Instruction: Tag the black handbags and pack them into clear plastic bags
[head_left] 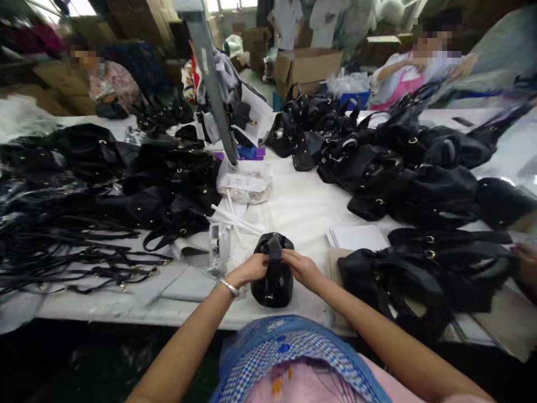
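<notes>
both hands on one small black bag (272,274), which stands upright at the near edge of the table (302,207), right in front of the person. left hand (251,268) closed on the bag's upper left side, fingers curled in at the rim; a silver bangle (230,288) on that wrist. right hand (302,268) closed on the upper right side, fingers pinching near the strap (274,246) that runs over the bag's top and down its front. whether the hands grip the strap itself or only the rim, cannot tell.

just left of the bag: a small clear packet (218,252) standing on end, and a few white sticks (235,221) lying crosswise behind it. further back, a clear plastic bag of small parts (245,182) at the foot of a grey slanted post (212,78).

right of the bag: a stack of white sheets (356,237), then a heap of black bags (423,280) at the near right. more black bags piled across the far right (403,157).

left side of table: a tangle of loose black straps (62,246) with metal fittings, and another pile of black bags (126,168) behind them.

far side: two seated people, one at far left (111,78), one at far right (415,67); cardboard boxes (308,67) behind. another person's hand (526,263) shows at the right edge.
</notes>
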`<state>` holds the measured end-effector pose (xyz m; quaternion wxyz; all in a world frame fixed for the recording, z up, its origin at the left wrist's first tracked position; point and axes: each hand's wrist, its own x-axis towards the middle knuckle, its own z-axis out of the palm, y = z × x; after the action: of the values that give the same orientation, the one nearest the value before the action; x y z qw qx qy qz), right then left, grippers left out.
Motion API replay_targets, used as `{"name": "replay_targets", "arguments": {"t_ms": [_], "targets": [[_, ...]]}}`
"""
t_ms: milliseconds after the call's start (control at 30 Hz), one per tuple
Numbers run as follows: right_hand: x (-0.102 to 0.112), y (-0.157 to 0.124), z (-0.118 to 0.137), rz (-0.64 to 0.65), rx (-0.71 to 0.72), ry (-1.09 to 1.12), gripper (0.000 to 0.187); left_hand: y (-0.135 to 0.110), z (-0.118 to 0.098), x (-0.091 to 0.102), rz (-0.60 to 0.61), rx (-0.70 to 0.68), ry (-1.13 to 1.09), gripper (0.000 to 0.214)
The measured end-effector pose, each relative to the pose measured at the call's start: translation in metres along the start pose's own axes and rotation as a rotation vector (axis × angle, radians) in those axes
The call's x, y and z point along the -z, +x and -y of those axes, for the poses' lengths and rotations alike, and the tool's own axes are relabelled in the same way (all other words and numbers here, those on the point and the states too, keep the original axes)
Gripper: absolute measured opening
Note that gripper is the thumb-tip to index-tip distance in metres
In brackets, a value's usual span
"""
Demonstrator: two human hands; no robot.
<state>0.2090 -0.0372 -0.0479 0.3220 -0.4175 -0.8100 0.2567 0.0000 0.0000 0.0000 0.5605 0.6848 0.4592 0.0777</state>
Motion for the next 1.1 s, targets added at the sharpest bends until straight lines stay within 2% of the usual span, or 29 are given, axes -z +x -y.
{"name": "replay_targets", "arguments": {"t_ms": [100, 167, 367, 467, 633, 767, 933, 1033, 1100], "targets": [[-0.004, -0.007, 0.009, -0.043, -0.136, -0.001, 0.025, -0.009, 0.001, -0.002, -0.03, 0.019, -0.011, 0.023], [-0.006, -0.007, 0.016, -0.01, -0.195, -0.06, 0.022, -0.012, 0.002, -0.004, -0.055, 0.032, 0.002, 0.023], [0.0, 0.011, 0.03, 0.279, -0.365, -0.347, 0.041, -0.008, 0.004, -0.01, -0.14, 0.105, 0.195, 0.019], [0.002, 0.015, 0.03, 0.332, -0.371, -0.388, 0.041, -0.002, 0.006, -0.013, -0.143, 0.121, 0.288, 0.016], [0.004, 0.009, 0.029, 0.311, -0.353, -0.355, 0.038, 0.003, 0.005, -0.016, -0.102, 0.126, 0.287, 0.016], [0.006, -0.006, 0.028, 0.231, -0.37, -0.276, 0.034, -0.002, 0.003, -0.015, -0.05, 0.161, 0.242, 0.023], [0.004, -0.018, 0.026, 0.139, -0.48, -0.182, 0.047, -0.004, 0.001, -0.011, 0.037, 0.174, 0.235, 0.02], [0.005, -0.017, 0.023, 0.122, -0.553, -0.169, 0.038, 0.001, 0.002, -0.009, 0.093, 0.169, 0.227, 0.018], [0.008, -0.016, 0.02, 0.121, -0.554, -0.162, 0.032, 0.005, 0.005, -0.011, 0.122, 0.154, 0.209, 0.021]]}}
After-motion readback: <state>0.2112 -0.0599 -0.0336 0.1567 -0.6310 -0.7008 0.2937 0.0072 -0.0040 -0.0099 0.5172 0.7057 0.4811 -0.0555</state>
